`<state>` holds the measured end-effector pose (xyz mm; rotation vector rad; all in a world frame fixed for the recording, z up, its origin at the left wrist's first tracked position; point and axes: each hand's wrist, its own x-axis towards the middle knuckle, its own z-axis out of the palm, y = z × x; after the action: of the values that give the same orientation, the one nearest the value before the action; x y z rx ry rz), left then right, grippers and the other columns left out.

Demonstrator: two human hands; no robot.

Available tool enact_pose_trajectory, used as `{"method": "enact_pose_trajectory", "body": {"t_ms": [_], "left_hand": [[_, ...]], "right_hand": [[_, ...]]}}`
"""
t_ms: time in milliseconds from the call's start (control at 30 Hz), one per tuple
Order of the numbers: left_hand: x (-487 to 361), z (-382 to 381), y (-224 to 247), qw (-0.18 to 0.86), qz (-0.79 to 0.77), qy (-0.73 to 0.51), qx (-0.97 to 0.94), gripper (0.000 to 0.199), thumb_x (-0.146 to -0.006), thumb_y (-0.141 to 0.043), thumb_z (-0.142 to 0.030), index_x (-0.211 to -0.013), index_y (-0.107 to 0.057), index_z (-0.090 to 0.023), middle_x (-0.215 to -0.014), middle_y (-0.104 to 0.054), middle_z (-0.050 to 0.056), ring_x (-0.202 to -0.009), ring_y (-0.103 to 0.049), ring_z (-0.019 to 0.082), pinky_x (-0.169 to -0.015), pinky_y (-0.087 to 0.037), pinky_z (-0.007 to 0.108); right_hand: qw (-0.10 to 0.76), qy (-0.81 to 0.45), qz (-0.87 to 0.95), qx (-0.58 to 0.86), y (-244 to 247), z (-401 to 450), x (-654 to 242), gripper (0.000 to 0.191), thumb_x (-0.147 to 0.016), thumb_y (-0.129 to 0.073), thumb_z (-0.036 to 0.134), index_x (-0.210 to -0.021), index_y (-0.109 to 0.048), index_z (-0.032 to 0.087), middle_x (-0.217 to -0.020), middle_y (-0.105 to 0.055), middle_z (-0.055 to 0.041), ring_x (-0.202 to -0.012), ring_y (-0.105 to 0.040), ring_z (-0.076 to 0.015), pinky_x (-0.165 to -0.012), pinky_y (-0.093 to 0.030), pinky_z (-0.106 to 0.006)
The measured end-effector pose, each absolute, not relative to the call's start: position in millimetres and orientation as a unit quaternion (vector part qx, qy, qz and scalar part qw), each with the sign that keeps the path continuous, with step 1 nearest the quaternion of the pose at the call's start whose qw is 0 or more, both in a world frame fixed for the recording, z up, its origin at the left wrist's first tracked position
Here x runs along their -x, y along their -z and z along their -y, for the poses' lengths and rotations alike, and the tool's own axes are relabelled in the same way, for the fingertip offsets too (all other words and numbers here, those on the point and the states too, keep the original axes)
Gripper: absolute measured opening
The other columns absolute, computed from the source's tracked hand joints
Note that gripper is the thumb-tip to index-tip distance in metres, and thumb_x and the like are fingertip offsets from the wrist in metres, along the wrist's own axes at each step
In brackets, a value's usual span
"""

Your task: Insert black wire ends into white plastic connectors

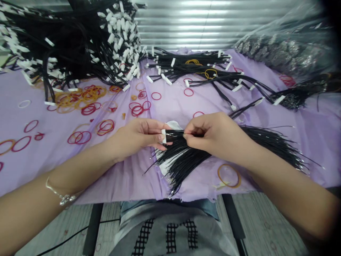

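Quick look from a head cam, straight down at a lilac-covered desk (170, 103). Left hand (140, 137) and right hand (215, 137) close together mid-desk, both bare, with a thin bracelet (60, 193) around the left wrist.

Left fingers (157, 129) clenched, pinching a small white connector (163, 136) at the near end of a bundle of black wires (186, 158). Right fingers (190, 135) also clenched, gripping black wires right next to that connector, though no telling exactly how many strands. Bundle fanned out across the desk below both hands, loose ends spreading toward the lower middle and off to the right, with a scrap of white paper (173, 125) tucked just behind the hands.

Around all that, a real mess of rubber bands: red ones (137, 109) scattered left of center and loads of amber ones (90, 93) further left, plus one amber band (229, 176) just below the right forearm. Big heap of black wires with white connectors (74, 46) piled at the far left, and a looser bunch (191, 67) lying across the far side. Clear plastic bag (282, 46) with something silvery inside at the far right corner, up against a ribbed metal shutter (191, 25).
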<state>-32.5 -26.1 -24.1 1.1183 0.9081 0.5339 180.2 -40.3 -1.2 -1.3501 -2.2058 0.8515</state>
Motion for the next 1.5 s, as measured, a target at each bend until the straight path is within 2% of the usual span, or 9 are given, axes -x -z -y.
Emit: {"method": "enact_pose_trajectory", "body": {"t_ms": [367,733,1133,1500], "left_hand": [[33.5,25.0,25.7,0.723,-0.403,-0.234,-0.511,0.026,-0.079,-0.067,-0.015,-0.105,-0.068,-0.014,-0.09,-0.072,0.007,-0.082,-0.068,0.015,-0.073,-0.057,0.024],[33.2,24.9,24.7,0.723,-0.398,-0.226,-0.517,0.028,-0.08,-0.066,-0.015,-0.108,-0.067,-0.015,-0.092,-0.072,0.007,-0.083,-0.067,0.014,-0.074,-0.056,0.024],[34.2,23.9,23.2,0.746,-0.383,-0.227,-0.496,0.023,-0.078,-0.066,-0.011,-0.101,-0.069,-0.014,-0.087,-0.072,0.006,-0.079,-0.067,0.012,-0.07,-0.056,0.021],[31.5,26.1,21.5,0.74,-0.407,-0.235,-0.481,0.025,-0.076,-0.069,-0.011,-0.1,-0.069,-0.013,-0.085,-0.072,0.007,-0.078,-0.068,0.013,-0.068,-0.057,0.021]], "right_hand": [[0.199,-0.283,0.816,0.463,0.6,39.7,-181.7,0.011,-0.068,-0.054,0.012,-0.059,-0.058,0.016,-0.051,-0.05,0.0052,-0.048,-0.042,-0.0055,-0.049,-0.032,-0.021],[0.238,-0.292,0.796,0.474,7.7,39.5,-181.4,0.012,-0.074,-0.054,0.016,-0.068,-0.065,0.016,-0.06,-0.061,0.0029,-0.053,-0.052,-0.0071,-0.055,-0.036,-0.022],[0.222,-0.319,0.801,0.455,5.4,38.2,-181.5,0.009,-0.07,-0.054,0.014,-0.065,-0.061,0.015,-0.055,-0.056,0.0032,-0.051,-0.047,-0.0068,-0.051,-0.035,-0.02],[0.269,-0.283,0.788,0.476,8.4,38.8,-177.0,0.008,-0.069,-0.053,0.013,-0.064,-0.06,0.014,-0.056,-0.058,0.0022,-0.052,-0.05,-0.0075,-0.053,-0.036,-0.021]]}}
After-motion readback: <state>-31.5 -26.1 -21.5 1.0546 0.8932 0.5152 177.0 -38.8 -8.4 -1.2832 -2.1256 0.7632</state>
